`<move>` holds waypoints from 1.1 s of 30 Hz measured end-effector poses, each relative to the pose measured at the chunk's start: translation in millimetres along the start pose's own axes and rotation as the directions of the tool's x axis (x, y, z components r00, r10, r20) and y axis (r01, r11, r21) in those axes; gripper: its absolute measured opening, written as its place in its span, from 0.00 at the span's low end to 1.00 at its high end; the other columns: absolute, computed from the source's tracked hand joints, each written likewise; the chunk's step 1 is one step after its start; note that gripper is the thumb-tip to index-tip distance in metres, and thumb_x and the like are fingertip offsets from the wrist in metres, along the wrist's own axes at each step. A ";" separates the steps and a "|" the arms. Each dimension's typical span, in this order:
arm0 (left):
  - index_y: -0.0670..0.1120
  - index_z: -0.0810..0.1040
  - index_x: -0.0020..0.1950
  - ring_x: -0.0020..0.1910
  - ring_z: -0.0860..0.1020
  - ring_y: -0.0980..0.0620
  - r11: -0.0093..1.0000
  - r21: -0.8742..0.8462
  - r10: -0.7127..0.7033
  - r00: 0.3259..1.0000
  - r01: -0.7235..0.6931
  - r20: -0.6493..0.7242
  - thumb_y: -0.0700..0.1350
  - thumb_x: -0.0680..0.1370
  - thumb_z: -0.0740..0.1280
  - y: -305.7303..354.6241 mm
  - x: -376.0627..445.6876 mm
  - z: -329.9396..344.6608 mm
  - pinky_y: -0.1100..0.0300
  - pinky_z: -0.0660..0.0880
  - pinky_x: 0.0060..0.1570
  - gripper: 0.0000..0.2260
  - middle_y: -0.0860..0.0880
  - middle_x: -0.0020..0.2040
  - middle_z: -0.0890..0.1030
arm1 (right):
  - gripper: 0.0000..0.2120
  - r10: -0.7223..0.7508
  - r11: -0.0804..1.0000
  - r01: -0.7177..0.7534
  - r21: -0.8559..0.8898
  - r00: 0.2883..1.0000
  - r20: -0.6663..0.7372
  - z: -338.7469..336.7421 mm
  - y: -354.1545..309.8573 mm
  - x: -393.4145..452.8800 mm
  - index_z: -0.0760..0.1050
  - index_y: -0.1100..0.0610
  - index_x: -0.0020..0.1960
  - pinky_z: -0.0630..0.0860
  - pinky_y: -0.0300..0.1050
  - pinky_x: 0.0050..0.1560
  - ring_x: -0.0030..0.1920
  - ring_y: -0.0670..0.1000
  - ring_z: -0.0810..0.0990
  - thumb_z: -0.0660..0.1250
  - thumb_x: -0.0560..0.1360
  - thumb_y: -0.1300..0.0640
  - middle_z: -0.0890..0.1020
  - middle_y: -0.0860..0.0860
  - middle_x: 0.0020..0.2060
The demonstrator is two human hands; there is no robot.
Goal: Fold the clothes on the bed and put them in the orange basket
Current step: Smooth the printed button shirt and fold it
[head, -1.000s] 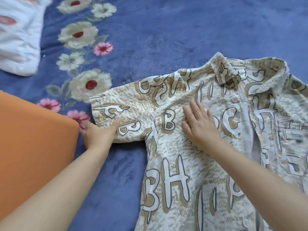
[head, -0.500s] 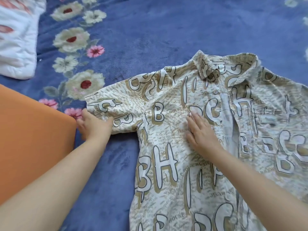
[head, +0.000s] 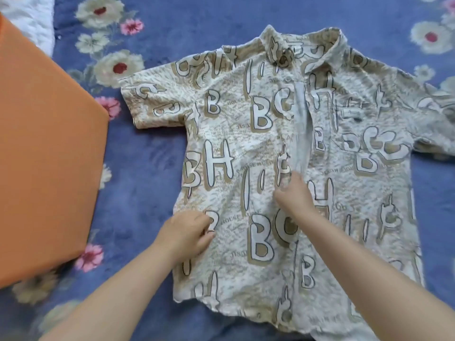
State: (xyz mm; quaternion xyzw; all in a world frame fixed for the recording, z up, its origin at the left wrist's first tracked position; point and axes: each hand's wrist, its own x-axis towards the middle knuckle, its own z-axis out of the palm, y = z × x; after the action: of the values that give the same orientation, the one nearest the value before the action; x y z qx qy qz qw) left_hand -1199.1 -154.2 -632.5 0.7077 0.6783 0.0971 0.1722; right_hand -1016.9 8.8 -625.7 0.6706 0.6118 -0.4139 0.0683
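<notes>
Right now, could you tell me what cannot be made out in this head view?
- Orange basket: cut off by the left edge; its inside is not visible.
- Shirt: right sleeve runs past the right edge.
- Left hand and right hand: fingertips blurred, grip unclear.
- White item: cropped, unidentifiable.

Bright even daylight, faint shadows; soft motion blur, strongest bottom left

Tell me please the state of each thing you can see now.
Printed shirt: unfolded, spread flat, front up, on the blanket.
Orange basket: beside the shirt, inside hidden.
Left hand: fingers bent, on the shirt's side edge.
Right hand: fingers curled at the front placket.
Floral blanket: lying spread under the shirt.
</notes>
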 end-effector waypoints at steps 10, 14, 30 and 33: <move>0.51 0.70 0.59 0.45 0.74 0.41 0.894 0.249 -0.425 0.881 0.372 0.207 0.47 0.36 0.80 37.8 -109.4 42.7 0.51 0.77 0.28 0.50 0.43 0.50 0.75 | 0.22 0.108 0.991 -0.126 0.042 0.950 0.294 33.2 84.2 -108.6 0.64 0.61 0.68 0.75 0.39 0.34 0.40 0.48 0.73 0.64 0.76 0.60 0.74 0.55 0.57; 0.42 0.72 0.56 0.40 0.78 0.38 0.847 0.131 -0.531 0.831 0.515 0.168 0.36 0.63 0.73 42.7 -109.4 28.9 0.50 0.77 0.32 0.23 0.42 0.43 0.76 | 0.18 0.107 0.977 -0.151 0.149 0.958 0.267 36.1 103.8 -130.0 0.67 0.61 0.65 0.76 0.44 0.41 0.44 0.49 0.77 0.63 0.77 0.60 0.74 0.54 0.51; 0.42 0.72 0.25 0.19 0.68 0.45 0.933 0.336 -0.212 0.954 0.132 0.214 0.30 0.40 0.73 36.6 -141.7 19.4 0.68 0.43 0.28 0.19 0.46 0.25 0.69 | 0.19 0.030 1.000 -0.030 -0.004 0.991 0.133 43.2 141.1 -160.7 0.63 0.61 0.69 0.71 0.45 0.55 0.60 0.54 0.74 0.58 0.80 0.58 0.73 0.56 0.62; 0.43 0.77 0.38 0.34 0.77 0.42 0.879 0.422 -0.349 0.903 0.222 0.251 0.35 0.56 0.75 41.5 -139.1 23.4 0.59 0.59 0.31 0.14 0.44 0.37 0.76 | 0.03 -0.014 0.992 0.033 -0.120 0.987 0.157 50.8 147.9 -156.6 0.66 0.56 0.48 0.70 0.43 0.37 0.37 0.45 0.71 0.56 0.80 0.57 0.72 0.47 0.40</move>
State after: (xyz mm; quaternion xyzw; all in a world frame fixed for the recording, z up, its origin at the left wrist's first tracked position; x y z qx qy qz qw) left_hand -1160.5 -295.9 -625.1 0.6245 0.7449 -0.1802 0.1506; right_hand -896.9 -177.0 -620.0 0.6234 0.6367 -0.4276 0.1521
